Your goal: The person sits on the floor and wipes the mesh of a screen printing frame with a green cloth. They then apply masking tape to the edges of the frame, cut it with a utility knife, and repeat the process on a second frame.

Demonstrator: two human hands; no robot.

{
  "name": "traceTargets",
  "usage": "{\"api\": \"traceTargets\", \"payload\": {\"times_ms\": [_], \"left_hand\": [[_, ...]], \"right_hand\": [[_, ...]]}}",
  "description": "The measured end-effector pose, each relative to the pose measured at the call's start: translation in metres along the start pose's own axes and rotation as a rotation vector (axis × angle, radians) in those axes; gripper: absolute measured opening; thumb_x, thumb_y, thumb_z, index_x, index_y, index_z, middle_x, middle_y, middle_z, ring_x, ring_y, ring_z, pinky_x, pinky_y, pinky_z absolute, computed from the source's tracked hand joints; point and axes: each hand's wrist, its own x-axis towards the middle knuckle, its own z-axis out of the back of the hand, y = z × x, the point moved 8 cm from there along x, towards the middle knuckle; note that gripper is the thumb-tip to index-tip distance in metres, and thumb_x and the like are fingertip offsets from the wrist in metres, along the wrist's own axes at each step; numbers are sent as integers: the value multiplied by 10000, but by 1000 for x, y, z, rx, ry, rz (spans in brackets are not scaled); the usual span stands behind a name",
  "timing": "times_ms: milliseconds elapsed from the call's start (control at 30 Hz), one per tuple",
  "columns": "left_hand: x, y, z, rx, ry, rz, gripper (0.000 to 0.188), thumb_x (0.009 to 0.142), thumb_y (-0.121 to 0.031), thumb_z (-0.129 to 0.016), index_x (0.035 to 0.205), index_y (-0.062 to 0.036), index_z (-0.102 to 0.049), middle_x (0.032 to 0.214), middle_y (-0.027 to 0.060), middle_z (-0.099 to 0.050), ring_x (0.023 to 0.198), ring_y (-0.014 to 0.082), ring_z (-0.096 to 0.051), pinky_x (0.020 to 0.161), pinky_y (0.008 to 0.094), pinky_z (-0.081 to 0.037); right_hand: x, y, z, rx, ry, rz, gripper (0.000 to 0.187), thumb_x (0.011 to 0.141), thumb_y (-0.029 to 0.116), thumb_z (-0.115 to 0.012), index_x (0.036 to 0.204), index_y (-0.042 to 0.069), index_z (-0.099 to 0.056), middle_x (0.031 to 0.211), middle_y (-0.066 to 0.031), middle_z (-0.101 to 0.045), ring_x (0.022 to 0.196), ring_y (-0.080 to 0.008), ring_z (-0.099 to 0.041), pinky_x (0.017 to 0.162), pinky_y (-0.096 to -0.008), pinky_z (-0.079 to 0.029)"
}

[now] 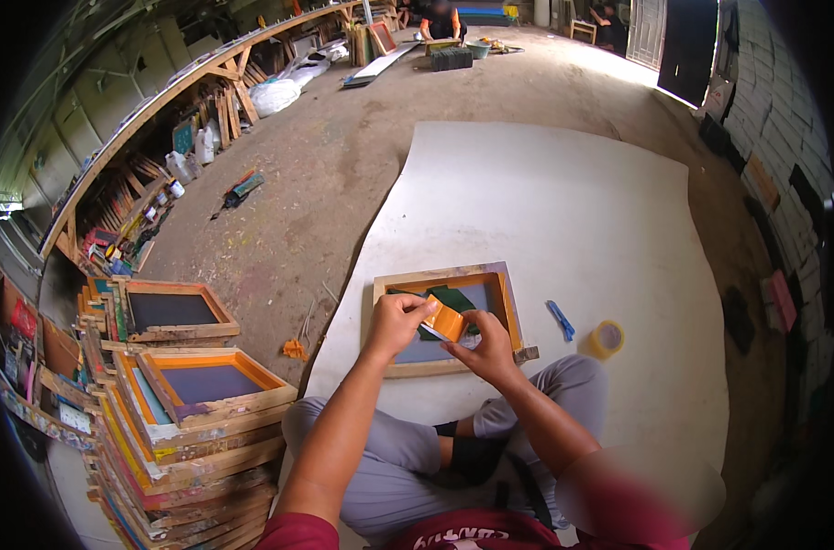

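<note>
Both hands hold a small shiny orange piece (447,323) with a pale lower edge, perhaps plastic or tape; its exact kind I cannot make out. My left hand (398,324) pinches its upper left side between thumb and fingers. On the opposite side, my right hand (487,350) grips it with thumb and bent fingers. Below them a wooden screen frame (508,307) lies on the white sheet, its grey mesh partly covered by dark green pieces (452,298). To the right of the frame are a blue utility knife (560,321) and a roll of yellowish tape (607,338).
A large white sheet (545,202) covers the floor under me. Stacked wooden screen frames (224,417) rise at my left. A scrap of orange (294,349) and a dark tool (243,190) lie on the floor. Another person (441,23) works far ahead.
</note>
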Motion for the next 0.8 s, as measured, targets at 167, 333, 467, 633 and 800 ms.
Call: {"api": "traceTargets", "payload": {"times_ms": [167,333,467,633,800], "left_hand": [[-7,-8,18,163,-37,70,308,910,-239,-813,1011,53,-801,864,126,-794,796,135,-714,763,301,-548],[-12,6,34,107,-51,80,320,889,-234,-834,995,65,-797,867,124,-793,800,137,-712,775,298,-549],[-14,11,38,66,-49,101,287,886,-212,-839,966,59,-794,865,105,-783,798,126,-700,776,277,-543],[-15,28,42,-138,8,144,223,901,-178,-828,938,36,-781,835,54,-749,766,93,-663,742,251,-529],[-18,32,44,-194,56,189,205,905,-165,-823,924,30,-764,818,36,-729,738,94,-645,727,254,-529]], "right_hand": [[12,10,3,30,-6,89,498,742,195,-903,1144,43,-652,981,-127,-683,869,-320,-672,749,-414,-537],[18,13,-4,70,96,76,523,743,161,-898,1183,26,-649,1009,-142,-686,920,-318,-698,799,-391,-555],[24,15,-7,131,131,137,522,742,132,-877,1191,20,-635,984,-139,-674,871,-309,-693,774,-379,-552],[35,29,-9,152,186,230,519,735,114,-872,1184,9,-634,961,-133,-662,815,-265,-686,731,-358,-546],[41,40,-11,196,227,231,525,740,127,-897,1180,-3,-642,897,-112,-638,750,-211,-663,682,-342,-536]]}}
